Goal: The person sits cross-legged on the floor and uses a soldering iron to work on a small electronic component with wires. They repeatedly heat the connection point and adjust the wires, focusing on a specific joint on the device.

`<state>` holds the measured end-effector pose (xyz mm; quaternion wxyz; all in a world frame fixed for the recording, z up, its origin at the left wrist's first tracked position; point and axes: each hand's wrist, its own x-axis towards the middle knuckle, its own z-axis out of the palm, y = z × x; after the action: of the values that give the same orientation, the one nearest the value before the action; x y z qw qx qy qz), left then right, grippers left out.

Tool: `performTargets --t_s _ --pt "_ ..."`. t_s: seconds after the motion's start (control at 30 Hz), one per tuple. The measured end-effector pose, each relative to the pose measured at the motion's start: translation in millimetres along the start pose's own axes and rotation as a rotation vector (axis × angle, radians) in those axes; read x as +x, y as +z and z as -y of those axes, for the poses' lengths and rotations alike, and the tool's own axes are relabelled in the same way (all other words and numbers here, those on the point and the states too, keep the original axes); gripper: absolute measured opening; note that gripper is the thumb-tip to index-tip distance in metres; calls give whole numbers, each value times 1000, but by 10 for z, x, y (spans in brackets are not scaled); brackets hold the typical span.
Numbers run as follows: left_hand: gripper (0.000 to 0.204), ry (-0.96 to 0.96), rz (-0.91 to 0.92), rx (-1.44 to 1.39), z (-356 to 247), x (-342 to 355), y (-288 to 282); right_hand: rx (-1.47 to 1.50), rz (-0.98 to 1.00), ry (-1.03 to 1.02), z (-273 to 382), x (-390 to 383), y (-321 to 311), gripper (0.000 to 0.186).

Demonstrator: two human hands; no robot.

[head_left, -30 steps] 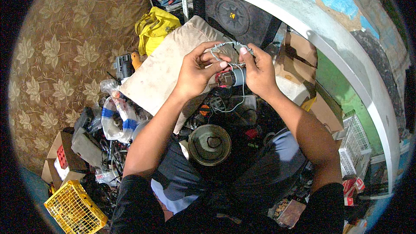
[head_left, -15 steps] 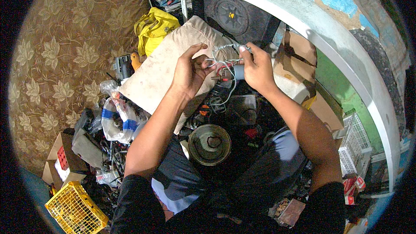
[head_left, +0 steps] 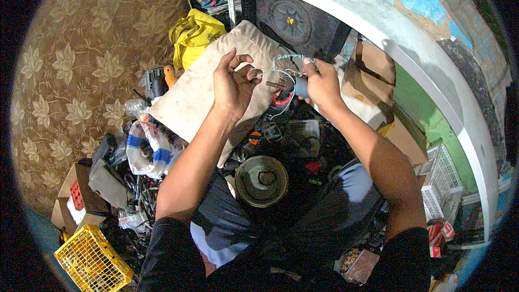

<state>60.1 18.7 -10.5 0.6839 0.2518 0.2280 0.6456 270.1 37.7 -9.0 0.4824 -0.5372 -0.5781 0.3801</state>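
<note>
With thumb and finger pinched together, my left hand (head_left: 232,86) holds the end of a thin white wire (head_left: 293,96). The wire curves across to my right hand (head_left: 325,85) and loops down below it. My right hand is closed around a grey cylinder (head_left: 301,87) from which a brownish rod (head_left: 274,84) sticks out to the left. A length of twisted pale wire (head_left: 292,56) runs beneath my right thumb. Both hands are raised over the edge of a beige cushion (head_left: 200,84). My right fingers behind the cylinder are mostly hidden.
Between my knees stands a round metal bowl (head_left: 261,180). A black speaker (head_left: 292,19) and cardboard boxes (head_left: 370,73) lie beyond and right. A yellow bag (head_left: 195,38), a plastic roll with blue bands (head_left: 148,148) and a yellow basket (head_left: 93,259) are leftward. A white basket (head_left: 440,184) sits right.
My left hand has shifted slightly left and up, its fingers drawing the white wire away from the cylinder. The right hand has turned a little, and the wire loop now hangs shorter.
</note>
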Motion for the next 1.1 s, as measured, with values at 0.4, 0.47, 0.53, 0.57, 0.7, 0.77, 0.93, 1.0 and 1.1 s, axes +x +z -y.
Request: performTargets --t_s 0.4,0.47,0.53,0.57,0.7,0.77,0.93,1.0,1.1 --pt "31 -35 -119 368 -85 -22 86 111 25 53 -51 13 -19 30" --pt "31 -76 -66 341 -126 -67 107 102 17 35 -69 35 -32 31" --pt "30 -104 41 300 -116 -61 83 76 17 34 -85 25 -34 31" --pt "30 -157 125 248 -146 -35 48 63 16 33 -88 18 -46 31" --pt "36 -61 127 342 -191 -64 79 235 -9 104 -70 113 -127 30" --pt "41 42 133 359 -166 -99 104 270 -18 124 -73 99 -168 31" --pt "44 -68 146 139 -178 -76 153 240 -82 91 -82 124 -237 29" --pt "46 -224 179 274 -342 -72 84 312 -76 111 41 83 -221 29" --pt "37 81 118 1134 -351 -41 24 238 -73 46 -6 86 -224 28"
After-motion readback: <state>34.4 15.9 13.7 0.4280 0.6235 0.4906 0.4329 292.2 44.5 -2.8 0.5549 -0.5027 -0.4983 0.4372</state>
